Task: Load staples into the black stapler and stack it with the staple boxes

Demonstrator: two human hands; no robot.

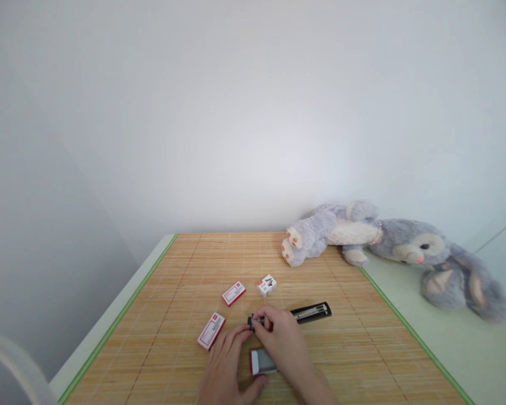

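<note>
A black stapler (310,313) lies opened out on the bamboo mat, its tray and metal rail showing to the right of my hands. My right hand (280,337) is over its left end, thumb and fingers pinched at the metal part; what they grip there is too small to make out. My left hand (227,365) rests on the mat with fingers spread, fingertips touching the stapler's left tip. Between the hands sits an open red-and-white box (261,361) with grey contents, partly covered by my right hand.
Two red-and-white boxes (211,331) (234,293) and a small white box (267,285) lie left of and behind the stapler. A grey plush rabbit (346,230) lies along the back right. The bamboo mat (168,281) has a green edge; a white curved object (17,360) is at lower left.
</note>
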